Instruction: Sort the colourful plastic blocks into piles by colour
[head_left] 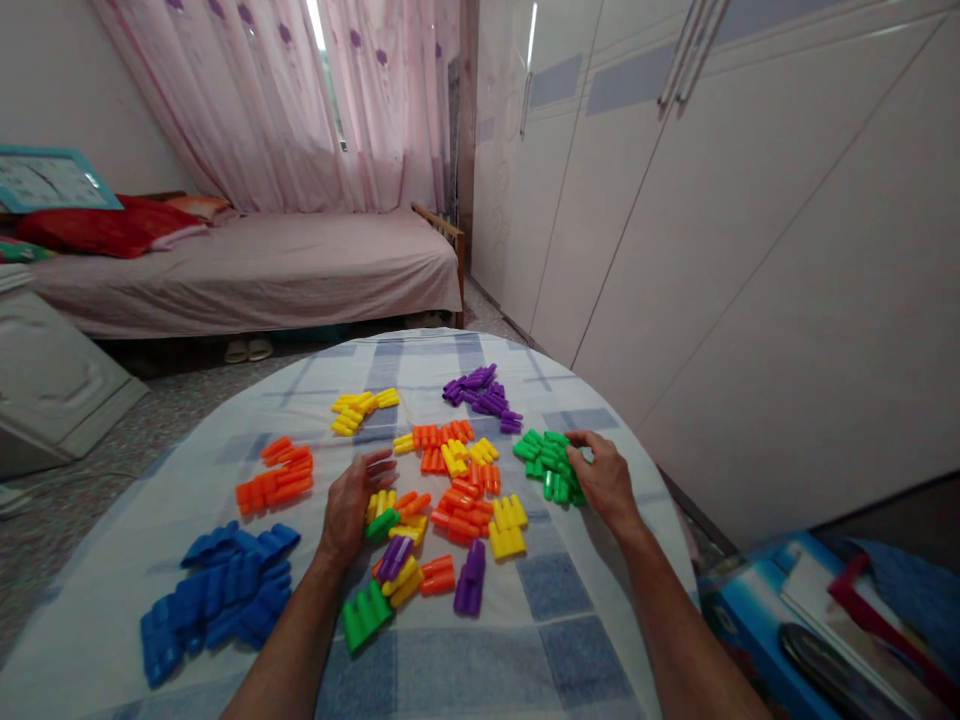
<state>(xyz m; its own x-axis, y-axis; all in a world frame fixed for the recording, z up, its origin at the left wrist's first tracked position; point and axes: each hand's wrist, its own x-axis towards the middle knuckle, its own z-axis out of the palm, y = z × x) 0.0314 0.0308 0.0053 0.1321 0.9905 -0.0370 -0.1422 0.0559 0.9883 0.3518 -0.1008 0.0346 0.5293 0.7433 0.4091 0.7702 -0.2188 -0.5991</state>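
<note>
My left hand (pixel 354 510) is over the table at the left of the mixed pieces, its fingers apart and loosely bent. Right beside it lie a yellow block (pixel 381 503) and a green piece (pixel 382 525). At the right, my right hand (pixel 604 480) is at the edge of the green pile (pixel 544 455), thumb and forefinger tips closed on a green plastic block (pixel 575 485). The blocks look like short rows of joined tubes. Mixed orange blocks (pixel 461 512), yellow blocks (pixel 508 525) and a purple block (pixel 470 580) lie between my hands.
A blue pile (pixel 225 585), an orange pile (pixel 277 475), a yellow pile (pixel 361 408) and a purple pile (pixel 484 390) lie apart on the round table's checked cloth (pixel 585 650). Beyond are a bed (pixel 300 260) and a white wardrobe (pixel 750 250). A blue box (pixel 750 600) stands at the right.
</note>
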